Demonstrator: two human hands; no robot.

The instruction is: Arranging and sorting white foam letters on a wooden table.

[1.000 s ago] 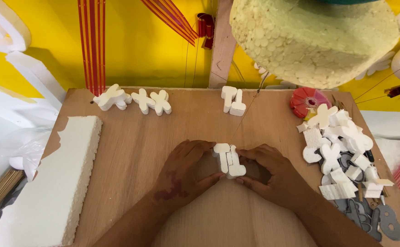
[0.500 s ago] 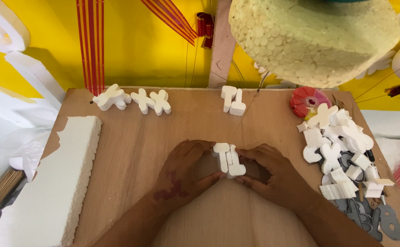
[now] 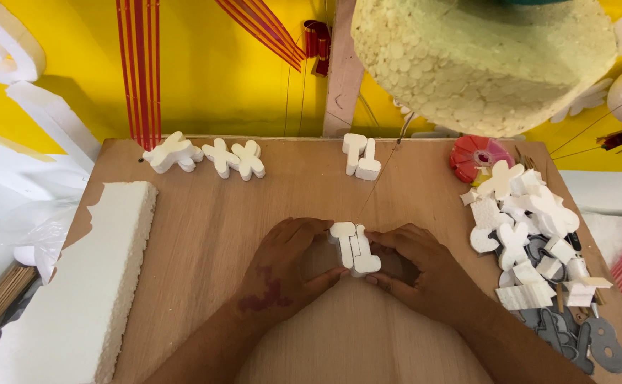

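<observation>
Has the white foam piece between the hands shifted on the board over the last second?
No. The white foam piece sits in line below the foam pair at the far edge as before, between the left hand and right hand.

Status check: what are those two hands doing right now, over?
Left hand and right hand both gripping white foam letter pieces on wooden board. Thin wire runs just behind the pieces.
</observation>
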